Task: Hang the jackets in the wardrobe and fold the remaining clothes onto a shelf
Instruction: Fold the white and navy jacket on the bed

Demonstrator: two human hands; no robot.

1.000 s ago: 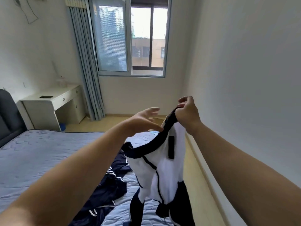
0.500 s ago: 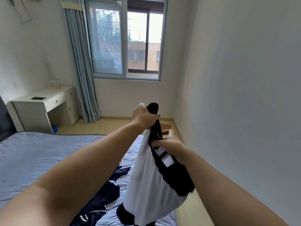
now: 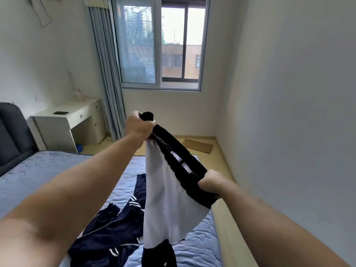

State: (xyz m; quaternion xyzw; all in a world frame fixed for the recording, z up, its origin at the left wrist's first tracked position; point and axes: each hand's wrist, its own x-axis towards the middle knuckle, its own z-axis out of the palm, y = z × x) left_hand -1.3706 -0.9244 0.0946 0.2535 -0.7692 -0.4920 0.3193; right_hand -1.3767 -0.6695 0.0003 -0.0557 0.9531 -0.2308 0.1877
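You have soft daylight coming from the window point(image 3: 160, 45); its right pane is blown out to white. Shadows are faint and diffuse. The wide lens tilts and bends the curtain point(image 3: 107, 74) and the window frame. The jacket point(image 3: 165, 189) looks slightly soft, its white panel nearly textureless.

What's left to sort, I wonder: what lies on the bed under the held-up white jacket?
A navy garment with white stripes lies on the mattress. The jacket, gripped by the left hand and right hand, hides part of it.
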